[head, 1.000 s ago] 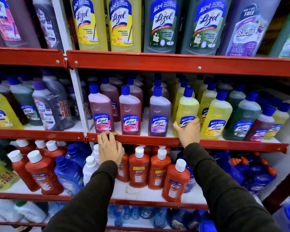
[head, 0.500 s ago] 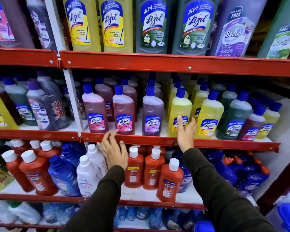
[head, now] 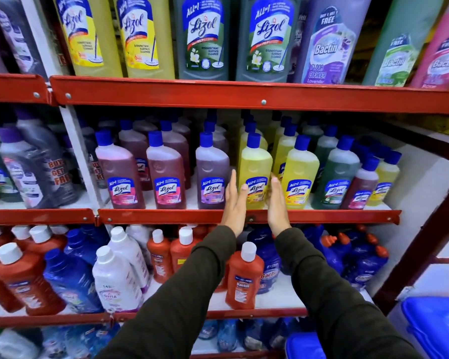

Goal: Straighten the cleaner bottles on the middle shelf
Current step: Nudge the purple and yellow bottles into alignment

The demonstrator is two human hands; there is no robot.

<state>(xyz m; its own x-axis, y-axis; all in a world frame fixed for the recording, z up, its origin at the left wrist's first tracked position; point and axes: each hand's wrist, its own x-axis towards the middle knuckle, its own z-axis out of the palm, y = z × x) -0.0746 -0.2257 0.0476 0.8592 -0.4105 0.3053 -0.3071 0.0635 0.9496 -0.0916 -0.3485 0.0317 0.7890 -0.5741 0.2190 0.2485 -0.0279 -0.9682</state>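
Both arms, in dark long sleeves, reach forward and up from the lower frame toward the middle shelf, forearms converging on 1 yellow cleaner bottle in the front row. The left hand stands edge-on, palm facing right, wrist over the red shelf lip; its fingers are straight and held together, extended upward along the bottle's left side, with the thumb bent onto the label front. The right hand mirrors it, palm facing left, fingers straight and close together against or just beside the bottle's right flank; exact contact on that side cannot be confirmed. Neither hand is closed around the bottle: both are flat and open, bracketing it between the palms. The bottle stands upright with its blue cap on and label facing forward, at the front edge of the middle shelf, between a purple bottle on its left and a second yellow bottle on its right. Further left in the same row stand 2 pink-red bottles, upright, labels forward; further right, a green bottle, a smaller dark red bottle and a small yellow bottle at the end. Additional rows of the same products stand behind. The shelf above carries larger cleaner bottles; the shelf below carries orange, white and blue bottles, several leaning.
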